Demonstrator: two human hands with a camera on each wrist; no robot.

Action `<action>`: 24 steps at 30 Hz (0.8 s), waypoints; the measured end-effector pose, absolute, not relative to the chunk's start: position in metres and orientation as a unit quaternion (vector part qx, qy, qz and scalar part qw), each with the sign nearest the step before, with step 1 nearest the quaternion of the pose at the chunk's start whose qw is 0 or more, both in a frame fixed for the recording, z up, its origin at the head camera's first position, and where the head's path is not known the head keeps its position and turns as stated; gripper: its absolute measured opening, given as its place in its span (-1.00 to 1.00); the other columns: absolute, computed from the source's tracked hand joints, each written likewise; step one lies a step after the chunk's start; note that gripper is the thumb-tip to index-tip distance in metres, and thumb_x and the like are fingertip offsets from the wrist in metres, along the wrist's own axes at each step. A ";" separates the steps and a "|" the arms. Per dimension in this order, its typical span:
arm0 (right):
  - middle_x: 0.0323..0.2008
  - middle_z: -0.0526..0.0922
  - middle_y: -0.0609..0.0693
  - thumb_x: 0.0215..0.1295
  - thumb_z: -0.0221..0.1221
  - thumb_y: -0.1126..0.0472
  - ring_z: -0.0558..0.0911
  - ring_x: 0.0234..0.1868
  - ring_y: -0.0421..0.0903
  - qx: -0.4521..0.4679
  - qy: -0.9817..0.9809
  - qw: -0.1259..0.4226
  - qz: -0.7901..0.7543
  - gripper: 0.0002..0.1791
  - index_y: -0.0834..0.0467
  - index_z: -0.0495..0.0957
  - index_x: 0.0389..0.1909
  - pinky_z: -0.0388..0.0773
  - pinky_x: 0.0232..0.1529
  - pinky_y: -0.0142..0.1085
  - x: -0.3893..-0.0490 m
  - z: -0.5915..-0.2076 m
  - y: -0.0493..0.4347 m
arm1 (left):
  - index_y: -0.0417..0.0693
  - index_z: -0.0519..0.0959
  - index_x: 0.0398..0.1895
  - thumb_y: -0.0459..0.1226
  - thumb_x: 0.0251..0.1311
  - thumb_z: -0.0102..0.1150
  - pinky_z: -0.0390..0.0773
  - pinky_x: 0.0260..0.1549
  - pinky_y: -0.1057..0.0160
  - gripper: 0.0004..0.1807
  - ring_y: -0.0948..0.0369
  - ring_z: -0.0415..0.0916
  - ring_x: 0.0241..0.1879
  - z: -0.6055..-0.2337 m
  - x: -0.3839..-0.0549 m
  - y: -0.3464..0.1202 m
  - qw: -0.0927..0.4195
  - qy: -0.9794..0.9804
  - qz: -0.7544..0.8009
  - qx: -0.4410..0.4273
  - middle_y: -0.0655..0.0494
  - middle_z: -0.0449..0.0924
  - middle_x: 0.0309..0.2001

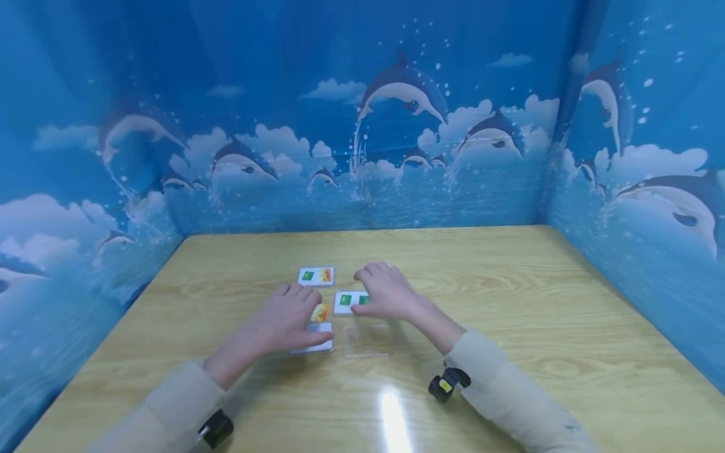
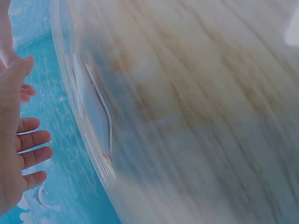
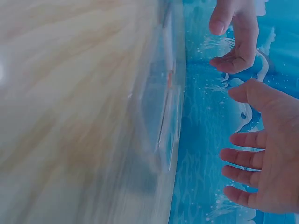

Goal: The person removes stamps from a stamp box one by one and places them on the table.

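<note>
My left hand (image 1: 290,319) hovers over the left side of a group of small picture cards, its fingers spread and relaxed. Below its thumb lies a plain white card (image 1: 325,328), partly covered, and just above that an orange-pictured card (image 1: 321,313) shows beside the fingers. My right hand (image 1: 389,293) reaches over a white card with green squares (image 1: 343,303) and hides its right end. Farther back lies a card with a green square and an orange picture (image 1: 316,276). Both wrist views show the left hand (image 2: 16,144) and right hand (image 3: 278,158) raised off the table, holding nothing.
A clear plastic case (image 1: 367,343) lies on the wood-grain table (image 1: 481,302), nearer than the cards. Blue dolphin-print curtains (image 1: 362,189) enclose the back and sides. A bright light reflection (image 1: 394,418) shows near the front.
</note>
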State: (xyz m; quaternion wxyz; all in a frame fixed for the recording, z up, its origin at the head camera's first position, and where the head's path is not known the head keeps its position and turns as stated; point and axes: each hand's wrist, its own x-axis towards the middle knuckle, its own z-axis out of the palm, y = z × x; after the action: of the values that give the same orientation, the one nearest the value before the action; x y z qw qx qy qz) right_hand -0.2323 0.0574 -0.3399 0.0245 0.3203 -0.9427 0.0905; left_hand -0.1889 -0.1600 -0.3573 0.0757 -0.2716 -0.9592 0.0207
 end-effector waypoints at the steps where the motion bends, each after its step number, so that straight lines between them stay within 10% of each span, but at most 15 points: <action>1: 0.05 0.47 0.07 0.06 0.22 -0.18 0.40 0.09 0.01 0.321 -0.943 0.025 0.088 -0.30 0.17 0.41 0.14 0.35 0.04 -0.11 -0.231 -0.341 0.059 | -0.07 0.48 -0.06 0.33 -0.02 0.06 0.31 0.08 -0.06 -0.28 0.10 0.40 -0.02 -0.358 -0.188 -0.159 0.073 -0.959 0.020 -0.273 0.06 0.49 -0.09; 24: 0.07 0.46 0.07 -0.07 0.11 -0.46 0.40 0.09 -0.01 0.386 -0.921 0.006 -0.040 -0.04 0.16 0.35 0.20 0.37 0.01 -0.09 -0.196 -0.355 0.096 | -0.12 0.45 0.04 0.36 -0.02 0.02 0.25 0.12 -0.03 -0.18 0.05 0.36 0.06 -0.365 -0.181 -0.130 0.061 -0.945 0.011 -0.320 -0.04 0.49 -0.01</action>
State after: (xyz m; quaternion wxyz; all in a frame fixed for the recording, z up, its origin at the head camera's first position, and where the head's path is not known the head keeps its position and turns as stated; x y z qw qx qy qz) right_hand -0.1961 0.0961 -0.3545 0.0056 0.3865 -0.9214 -0.0397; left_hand -0.1810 -0.1303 -0.3655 0.0612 -0.3201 -0.9454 0.0108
